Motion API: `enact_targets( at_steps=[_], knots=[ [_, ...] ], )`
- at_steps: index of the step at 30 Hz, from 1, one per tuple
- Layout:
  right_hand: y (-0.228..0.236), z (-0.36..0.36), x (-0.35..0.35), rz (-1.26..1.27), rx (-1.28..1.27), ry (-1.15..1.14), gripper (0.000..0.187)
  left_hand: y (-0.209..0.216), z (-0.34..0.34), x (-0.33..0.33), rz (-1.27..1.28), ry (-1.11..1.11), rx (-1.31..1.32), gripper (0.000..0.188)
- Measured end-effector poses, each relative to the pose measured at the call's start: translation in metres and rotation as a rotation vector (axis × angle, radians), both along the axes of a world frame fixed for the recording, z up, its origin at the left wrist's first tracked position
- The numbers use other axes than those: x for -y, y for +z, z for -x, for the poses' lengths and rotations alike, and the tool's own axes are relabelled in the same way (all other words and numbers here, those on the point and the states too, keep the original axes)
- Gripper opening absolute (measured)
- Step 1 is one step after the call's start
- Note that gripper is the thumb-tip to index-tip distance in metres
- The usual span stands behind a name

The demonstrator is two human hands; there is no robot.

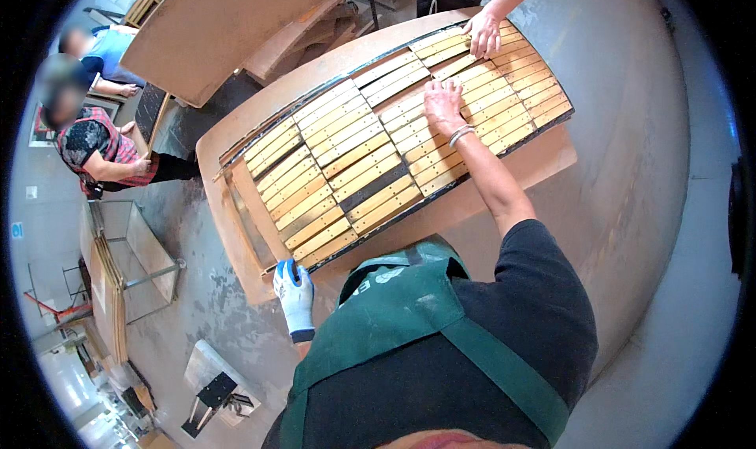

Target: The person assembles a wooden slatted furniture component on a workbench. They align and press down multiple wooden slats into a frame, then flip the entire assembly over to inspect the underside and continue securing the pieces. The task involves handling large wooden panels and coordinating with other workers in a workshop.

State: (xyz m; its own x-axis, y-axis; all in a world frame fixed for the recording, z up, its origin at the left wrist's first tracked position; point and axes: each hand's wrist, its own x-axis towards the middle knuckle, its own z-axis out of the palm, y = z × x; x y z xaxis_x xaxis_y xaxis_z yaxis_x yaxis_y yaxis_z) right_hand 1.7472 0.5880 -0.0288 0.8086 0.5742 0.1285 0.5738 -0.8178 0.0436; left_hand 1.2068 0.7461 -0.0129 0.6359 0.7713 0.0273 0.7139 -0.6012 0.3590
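Observation:
Rows of pale wooden slats lie side by side in a dark-edged frame on a brown board. A few slats are dark, and gaps show between some rows. At the frame's near left corner is my left hand, in a white glove with blue fingertips, its fingers closed on the edge. My bare right hand, with a bracelet at the wrist, lies on the slats toward the far right. Its fingers are stretched out beside a gap. Another person's hand touches slats just beyond it.
A large brown panel leans across the far left. Two other people stand farther left, one in a checked apron. A wheeled metal rack with boards is on the left. A loose strip frame lies beside the slats.

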Motion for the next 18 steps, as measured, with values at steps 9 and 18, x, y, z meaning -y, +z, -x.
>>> enact_targets(
  at_steps=[9, 18],
  knots=[
    [0.015, 0.001, -0.087, -0.029, -0.115, 0.548, 0.065, 0.004, 0.0, -0.008, 0.055, 0.021, -0.052, 0.034],
    [-0.026, 0.006, -0.077, -0.037, -0.15, 0.37, 0.07, 0.005, -0.002, -0.004, 0.062, 0.046, -0.004, 0.038]
  ],
)
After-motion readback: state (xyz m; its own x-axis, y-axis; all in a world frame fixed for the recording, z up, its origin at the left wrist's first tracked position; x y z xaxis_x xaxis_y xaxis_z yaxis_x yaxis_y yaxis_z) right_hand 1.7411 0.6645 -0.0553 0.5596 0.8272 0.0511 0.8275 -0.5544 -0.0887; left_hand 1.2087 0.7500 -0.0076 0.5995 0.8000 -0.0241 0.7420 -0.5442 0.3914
